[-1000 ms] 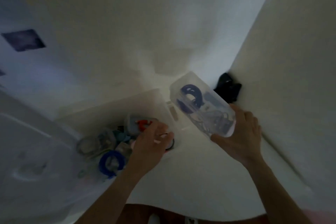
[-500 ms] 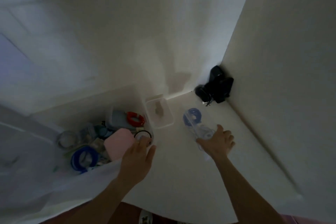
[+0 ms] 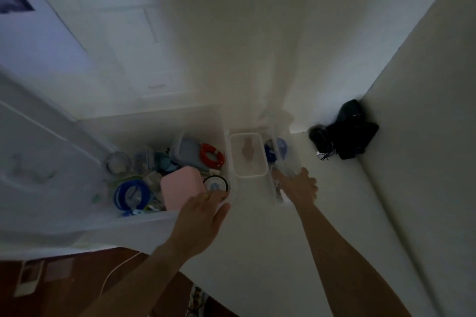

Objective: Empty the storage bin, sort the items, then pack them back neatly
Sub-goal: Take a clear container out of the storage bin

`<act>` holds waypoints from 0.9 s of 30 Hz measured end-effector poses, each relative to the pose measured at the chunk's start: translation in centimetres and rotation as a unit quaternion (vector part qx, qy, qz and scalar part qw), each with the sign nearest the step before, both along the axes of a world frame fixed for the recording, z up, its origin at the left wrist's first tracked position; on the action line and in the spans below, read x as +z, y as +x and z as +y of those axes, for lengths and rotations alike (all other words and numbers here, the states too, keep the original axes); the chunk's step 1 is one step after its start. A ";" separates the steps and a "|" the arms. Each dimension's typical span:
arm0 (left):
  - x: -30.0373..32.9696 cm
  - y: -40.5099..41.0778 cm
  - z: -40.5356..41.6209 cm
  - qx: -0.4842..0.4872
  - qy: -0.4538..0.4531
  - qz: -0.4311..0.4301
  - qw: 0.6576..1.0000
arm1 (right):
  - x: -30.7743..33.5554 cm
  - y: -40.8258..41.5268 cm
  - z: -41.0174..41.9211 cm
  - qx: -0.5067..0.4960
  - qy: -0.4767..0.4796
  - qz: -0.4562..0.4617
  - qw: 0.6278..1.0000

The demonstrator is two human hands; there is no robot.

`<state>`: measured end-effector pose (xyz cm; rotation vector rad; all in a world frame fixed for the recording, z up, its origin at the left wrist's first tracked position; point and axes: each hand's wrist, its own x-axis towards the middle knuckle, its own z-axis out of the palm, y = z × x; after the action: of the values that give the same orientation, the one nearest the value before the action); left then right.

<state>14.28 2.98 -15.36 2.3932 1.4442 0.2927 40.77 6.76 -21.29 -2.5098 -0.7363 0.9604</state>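
2 bare forearms visible, entering frame from bottom edge. No sleeves in view on either arm; both uncovered to frame edge. Left hand [image 3: 203, 216]: 1 small yellowish ring [image 3: 206, 196] on a finger, which finger cannot be told. Right hand [image 3: 298, 186]: no ring or band visible. No watch, bracelet or glove visible on either wrist. Lighting dim; finer detail not resolvable.

two hands [image 3: 203, 216], one bin [image 3: 154, 123], two clear containers [image 3: 248, 175]
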 end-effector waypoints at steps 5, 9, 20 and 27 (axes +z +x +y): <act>0.0 0.0 0.1 0.001 0.011 0.016 1.000 | 1.8 3.8 -0.9 0.055 0.037 0.105 0.992; 0.7 0.2 -0.1 0.008 -0.038 0.001 0.999 | 4.5 3.6 -1.6 0.073 0.040 0.090 0.993; 2.5 -10.6 3.4 0.089 0.075 -0.026 0.993 | 13.9 -13.1 -1.9 0.205 0.290 -0.039 0.934; 0.6 -18.2 6.4 0.132 0.096 -0.045 0.986 | 10.8 -22.7 5.4 0.294 0.170 -0.029 0.940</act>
<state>-3.93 9.35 -14.73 2.2947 1.7616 0.6216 18.05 12.18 -10.48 -2.0495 -1.5785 0.8377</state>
